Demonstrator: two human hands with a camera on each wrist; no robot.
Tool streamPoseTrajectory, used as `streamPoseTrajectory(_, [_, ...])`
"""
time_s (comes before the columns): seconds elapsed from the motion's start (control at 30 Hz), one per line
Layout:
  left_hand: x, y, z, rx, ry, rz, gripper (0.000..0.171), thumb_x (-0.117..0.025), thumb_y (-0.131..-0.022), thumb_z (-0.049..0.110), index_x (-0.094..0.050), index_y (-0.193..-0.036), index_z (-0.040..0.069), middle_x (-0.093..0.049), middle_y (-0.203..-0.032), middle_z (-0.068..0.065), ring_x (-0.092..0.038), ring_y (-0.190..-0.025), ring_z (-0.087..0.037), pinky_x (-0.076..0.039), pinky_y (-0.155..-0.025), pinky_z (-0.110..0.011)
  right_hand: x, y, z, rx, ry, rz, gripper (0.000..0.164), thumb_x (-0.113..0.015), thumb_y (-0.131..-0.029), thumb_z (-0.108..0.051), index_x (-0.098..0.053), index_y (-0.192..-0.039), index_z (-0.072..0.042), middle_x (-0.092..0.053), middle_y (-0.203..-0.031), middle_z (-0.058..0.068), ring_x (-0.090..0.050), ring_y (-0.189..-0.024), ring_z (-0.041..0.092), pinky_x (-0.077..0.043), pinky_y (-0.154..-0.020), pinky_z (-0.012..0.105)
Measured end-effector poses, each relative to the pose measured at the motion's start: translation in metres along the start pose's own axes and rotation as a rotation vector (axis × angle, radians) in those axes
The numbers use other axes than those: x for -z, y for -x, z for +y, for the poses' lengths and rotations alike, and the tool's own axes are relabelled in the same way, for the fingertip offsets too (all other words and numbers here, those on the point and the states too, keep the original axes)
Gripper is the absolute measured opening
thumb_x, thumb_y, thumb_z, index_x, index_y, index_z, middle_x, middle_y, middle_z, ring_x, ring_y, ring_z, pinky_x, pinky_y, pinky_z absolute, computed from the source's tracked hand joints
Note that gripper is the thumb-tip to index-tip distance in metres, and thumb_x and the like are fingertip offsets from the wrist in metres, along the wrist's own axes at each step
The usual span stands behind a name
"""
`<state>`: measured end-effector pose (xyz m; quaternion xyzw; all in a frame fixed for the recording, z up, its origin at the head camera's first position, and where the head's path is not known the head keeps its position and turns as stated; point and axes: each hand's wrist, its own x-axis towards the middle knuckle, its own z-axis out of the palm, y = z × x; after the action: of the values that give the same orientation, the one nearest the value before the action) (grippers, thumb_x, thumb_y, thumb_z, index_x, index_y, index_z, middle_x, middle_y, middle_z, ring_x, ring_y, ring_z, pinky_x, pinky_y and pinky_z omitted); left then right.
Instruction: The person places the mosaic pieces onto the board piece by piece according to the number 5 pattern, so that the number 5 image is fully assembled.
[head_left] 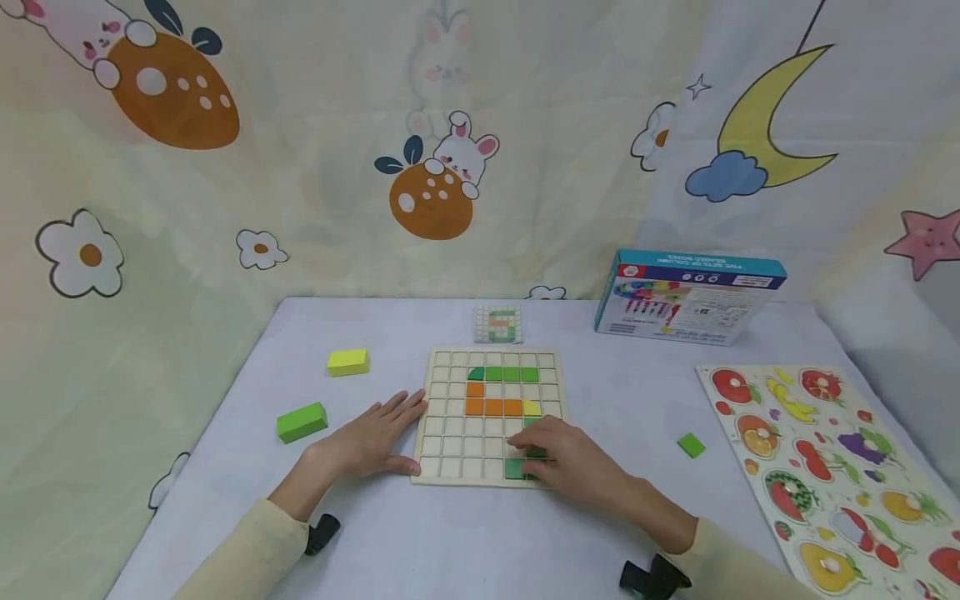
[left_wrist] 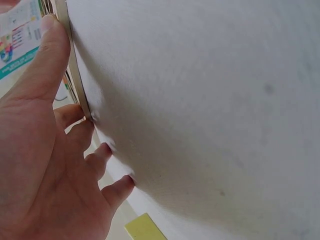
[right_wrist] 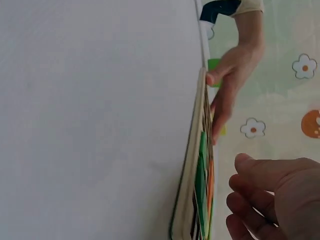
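A wooden grid board [head_left: 450,450] lies on the white table, with green, orange and yellow tiles set in its squares. My left hand [head_left: 367,442] rests along the board's left edge, fingers extended; its thumb [left_wrist: 47,55] touches the rim in the left wrist view. Over the lower right of the board is my right hand [head_left: 581,468], its fingers loosely bent near a dark green tile [head_left: 513,468]. No piece shows between thumb and fingers in the right wrist view. Behind the board, a small pattern card [head_left: 498,324] bears a similar coloured design.
To the left are a yellow block [head_left: 348,362] and a green block [head_left: 302,422]. A loose green tile [head_left: 692,446] lies right of the board. Farther right is a fruit puzzle board [head_left: 817,492]; a printed box [head_left: 686,300] stands at the back.
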<state>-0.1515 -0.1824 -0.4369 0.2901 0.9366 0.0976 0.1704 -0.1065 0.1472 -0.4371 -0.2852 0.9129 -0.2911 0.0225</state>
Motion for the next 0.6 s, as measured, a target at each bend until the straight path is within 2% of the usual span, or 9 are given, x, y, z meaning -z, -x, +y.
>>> streamPoseTrajectory(0.1, [-0.001, 0.000, 0.000, 0.003, -0.005, -0.001, 0.100, -0.063, -0.081, 0.061, -0.020, -0.156, 0.012, -0.013, -0.164, -0.005, -0.013, -0.151, -0.033, -0.022, -0.119, -0.058, 0.019, 0.013, 0.013, -0.027, -0.001, 0.068, 0.033, -0.073, -0.086, -0.017, -0.070, -0.119, -0.017, -0.069, -0.112, -0.009, -0.060, -0.100, 0.007, -0.056, -0.087, 0.029])
streamPoseTrajectory(0.2, [-0.001, -0.001, 0.001, 0.000, -0.004, 0.000, 0.099, -0.063, -0.081, 0.061, -0.020, -0.156, 0.012, -0.013, -0.164, -0.005, -0.013, -0.151, -0.033, -0.022, -0.119, -0.058, 0.039, 0.036, 0.031, -0.072, 0.000, 0.109, 0.036, -0.074, -0.085, -0.013, -0.069, -0.120, -0.017, -0.069, -0.109, -0.009, -0.061, -0.095, 0.007, -0.058, -0.083, 0.029])
streamPoseTrajectory(0.33, [-0.001, -0.001, 0.002, 0.000, -0.004, -0.006, 0.099, -0.063, -0.081, 0.061, -0.019, -0.156, 0.012, -0.013, -0.164, -0.005, -0.013, -0.151, -0.033, -0.022, -0.118, -0.058, 0.057, 0.071, 0.052, -0.160, 0.015, 0.070, 0.037, -0.074, -0.085, -0.018, -0.068, -0.121, -0.020, -0.068, -0.108, -0.011, -0.061, -0.095, 0.005, -0.057, -0.082, 0.027])
streamPoseTrajectory(0.4, [0.000, -0.001, 0.002, 0.003, 0.004, -0.009, 0.100, -0.064, -0.081, 0.061, -0.019, -0.156, 0.012, -0.012, -0.164, -0.005, -0.012, -0.151, -0.034, -0.021, -0.119, -0.058, 0.060, 0.087, 0.058, -0.172, 0.012, 0.028, 0.036, -0.074, -0.085, -0.024, -0.067, -0.121, -0.022, -0.068, -0.110, -0.010, -0.061, -0.097, 0.004, -0.056, -0.083, 0.024])
streamPoseTrajectory(0.5, [0.000, 0.000, 0.001, 0.004, 0.009, -0.007, 0.100, -0.064, -0.081, 0.060, -0.019, -0.156, 0.011, -0.012, -0.164, -0.005, -0.012, -0.151, -0.034, -0.021, -0.118, -0.059, 0.057, 0.105, 0.065, -0.109, 0.005, -0.017, 0.038, -0.075, -0.084, -0.031, -0.066, -0.120, -0.022, -0.067, -0.113, -0.011, -0.059, -0.101, 0.002, -0.054, -0.085, 0.020])
streamPoseTrajectory(0.6, [-0.001, 0.001, 0.000, -0.002, 0.010, 0.003, 0.099, -0.064, -0.081, 0.060, -0.020, -0.155, 0.011, -0.013, -0.164, -0.005, -0.013, -0.151, -0.035, -0.021, -0.118, -0.059, 0.050, 0.115, 0.070, -0.029, 0.006, -0.023, 0.038, -0.075, -0.084, -0.031, -0.067, -0.120, -0.022, -0.065, -0.115, -0.011, -0.057, -0.105, 0.000, -0.052, -0.086, 0.016])
